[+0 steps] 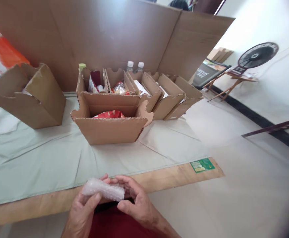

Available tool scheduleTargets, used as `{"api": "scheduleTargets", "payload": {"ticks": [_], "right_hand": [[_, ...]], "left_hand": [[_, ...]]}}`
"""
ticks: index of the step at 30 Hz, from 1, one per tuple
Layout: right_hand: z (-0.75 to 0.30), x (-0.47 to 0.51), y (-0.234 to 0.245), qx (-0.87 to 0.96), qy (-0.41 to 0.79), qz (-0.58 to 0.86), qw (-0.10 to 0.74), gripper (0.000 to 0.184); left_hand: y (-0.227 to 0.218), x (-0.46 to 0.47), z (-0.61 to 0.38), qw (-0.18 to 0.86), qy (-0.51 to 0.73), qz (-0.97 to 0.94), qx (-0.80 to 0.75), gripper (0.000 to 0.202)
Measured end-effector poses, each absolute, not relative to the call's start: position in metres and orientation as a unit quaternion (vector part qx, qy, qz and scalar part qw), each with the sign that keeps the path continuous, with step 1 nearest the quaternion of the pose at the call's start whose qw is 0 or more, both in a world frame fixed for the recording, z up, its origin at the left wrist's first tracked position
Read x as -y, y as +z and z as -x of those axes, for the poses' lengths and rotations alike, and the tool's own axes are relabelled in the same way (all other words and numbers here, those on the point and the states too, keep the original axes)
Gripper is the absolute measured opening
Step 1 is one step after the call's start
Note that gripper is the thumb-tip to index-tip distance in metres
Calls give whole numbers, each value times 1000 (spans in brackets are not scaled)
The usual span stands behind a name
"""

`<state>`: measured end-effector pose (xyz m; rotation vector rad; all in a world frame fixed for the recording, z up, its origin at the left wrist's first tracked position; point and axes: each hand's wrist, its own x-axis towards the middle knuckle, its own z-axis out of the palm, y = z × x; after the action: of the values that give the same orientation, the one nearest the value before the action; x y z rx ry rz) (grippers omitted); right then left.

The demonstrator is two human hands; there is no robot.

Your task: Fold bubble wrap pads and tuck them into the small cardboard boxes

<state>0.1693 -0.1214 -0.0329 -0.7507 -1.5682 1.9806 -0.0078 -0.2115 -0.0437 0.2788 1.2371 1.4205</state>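
Note:
Both my hands hold a small roll of bubble wrap [103, 189] at the table's near edge. My left hand [81, 213] grips its left end, with the thumb across the front. My right hand [138, 203] is curled round its right end, fingers closed behind it. Straight ahead on the pale cloth stands an open cardboard box [109, 127] with a red packet [109, 114] inside.
Behind that box stand more open cardboard boxes [159, 96] with packets, and bottles [134, 66] stick up at the back. Another box [26, 96] sits at the left. A tall cardboard sheet [97, 36] walls the table's far side. A floor fan [257, 56] stands at the right.

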Motion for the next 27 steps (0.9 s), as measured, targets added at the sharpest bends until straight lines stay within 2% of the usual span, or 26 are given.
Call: {"api": "scheduleTargets", "payload": {"ticks": [3,5,7,9,13,15,18,21,24,27], "right_hand": [[-166,116,-32,531,758,262,273,46],[-170,103,-22,554,728,287,286,37],[-180,82,-3,596,673,317,302,33],[-195,55,25,642,600,337,339,29],[-212,-2,95,723,367,339,478,22],[-206,-27,127,771,218,336,494,22],[-178,-56,160,857,50,332,392,19],[-140,-76,172,919,-53,344,186,25],[-102,-93,164,937,-96,337,-6,24],[-72,-108,143,946,-78,294,-111,18]], "left_hand": [[-40,205,-4,578,615,-112,-524,49],[-36,202,-6,564,614,-141,-534,53],[-27,197,4,504,606,-234,-569,58],[-10,186,25,357,581,-379,-625,60],[39,139,75,-51,480,-590,-647,72],[57,112,90,-150,436,-631,-624,72],[66,85,96,-188,397,-678,-590,49],[58,81,94,-188,396,-691,-575,28],[51,86,92,-195,403,-691,-568,24],[49,87,95,-191,405,-693,-565,25]]}}
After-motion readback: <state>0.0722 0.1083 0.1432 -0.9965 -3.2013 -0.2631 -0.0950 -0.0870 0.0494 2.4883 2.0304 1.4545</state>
